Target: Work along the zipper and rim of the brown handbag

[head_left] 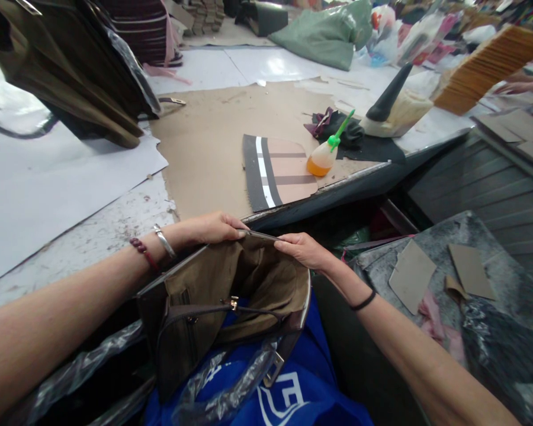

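Workbench (146,207) with squeeze bottle (326,152) (orange liquid (317,168) inside), left fingers (240,234) and right fingers (286,241) in pinch grip on the bag rim (263,236)

Both hands pinch the far rim of an open handbag (275,275) held against a blue apron (324,355) printed in white; the left grip (220,228) and right grip (304,249) are near each other but apart. The bag has a brown lining, a gold-coloured clasp (234,303) and a plastic-wrapped handle (231,393). A silver bangle (163,241) and a dark red bracelet (144,253) circle the left wrist, a black band (365,300) the right. Ahead, brown paper (204,142) covers part of the surface (146,204). On it lies a striped panel (288,151), with a green-nozzled squeeze bottle (323,158) holding orange liquid at its right edge, beside crumpled dark cloth (350,133). A dark brown bag (66,71) stands at left. Lower right, flat grey-brown pieces (412,277) lie near black plastic (506,343).
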`<state>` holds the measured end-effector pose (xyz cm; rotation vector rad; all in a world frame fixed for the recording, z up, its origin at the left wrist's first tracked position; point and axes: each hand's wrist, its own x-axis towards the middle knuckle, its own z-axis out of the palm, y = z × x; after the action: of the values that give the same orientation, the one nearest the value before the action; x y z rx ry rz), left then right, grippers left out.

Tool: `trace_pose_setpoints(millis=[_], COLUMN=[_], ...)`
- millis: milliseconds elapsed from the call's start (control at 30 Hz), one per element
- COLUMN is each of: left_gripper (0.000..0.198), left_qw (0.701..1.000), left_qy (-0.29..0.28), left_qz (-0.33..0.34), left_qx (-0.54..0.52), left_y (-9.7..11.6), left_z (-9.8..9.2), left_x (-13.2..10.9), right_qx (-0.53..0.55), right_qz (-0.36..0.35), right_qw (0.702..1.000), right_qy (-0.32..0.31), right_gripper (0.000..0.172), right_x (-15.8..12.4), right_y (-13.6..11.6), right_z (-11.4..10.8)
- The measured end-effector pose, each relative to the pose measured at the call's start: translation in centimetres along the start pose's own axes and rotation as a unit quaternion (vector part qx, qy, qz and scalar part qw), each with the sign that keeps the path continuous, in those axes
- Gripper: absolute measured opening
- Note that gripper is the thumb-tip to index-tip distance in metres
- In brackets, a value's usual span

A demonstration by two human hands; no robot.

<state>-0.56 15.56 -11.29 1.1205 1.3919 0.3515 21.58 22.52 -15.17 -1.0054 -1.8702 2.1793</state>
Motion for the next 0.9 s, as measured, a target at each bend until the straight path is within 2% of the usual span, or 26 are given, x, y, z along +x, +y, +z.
trace_pose_setpoints(millis=[100,200,267,333,500,633,800,900], left_gripper=[0.038,0.037,0.036,0.034,0.032,0.032,0.022,0.021], left_qw=[1.0,1.0,0.999,0.996,0.989,0.983,0.967,0.969], left_qy=[0.0,-0.005,-0.002,0.008,0.008,0.015,0.041,0.053], left_qz=[0.007,0.019,0.032,0.046,0.063,0.039,0.006,0.006], left_qx=[0.008,0.024,0.044,0.071,0.132,0.179,0.251,0.242], left_y=[0.1,0.0,0.1,0.2,0.9,1.7,2.4,2.4], left_z=[0.0,0.1,0.2,0.3,0.3,0.0,-0.2,-0.1], left_x=[0.1,0.1,-0.1,-0.2,-0.6,-0.7,-0.4,-0.1], right_qx=[-0.134,-0.302,-0.366,-0.387,-0.38,-0.379,-0.406,-0.419], right_qz=[-0.053,-0.113,-0.129,-0.134,-0.136,-0.131,-0.125,-0.114], right_qw=[0.99,0.946,0.921,0.911,0.914,0.915,0.903,0.898], right_qy=[0.012,0.039,0.046,0.046,0.049,0.052,0.062,0.063], right_gripper=[0.029,0.03,0.032,0.033,0.033,0.033,0.034,0.032], right_x=[0.1,0.0,-0.1,-0.2,-0.1,0.2,0.6,0.6], right_y=[0.0,-0.2,-0.5,-0.7,-0.8,-0.8,-1.0,-1.1], right_z=[-0.2,-0.3,-0.2,-0.1,0.0,-0.1,0.1,0.1])
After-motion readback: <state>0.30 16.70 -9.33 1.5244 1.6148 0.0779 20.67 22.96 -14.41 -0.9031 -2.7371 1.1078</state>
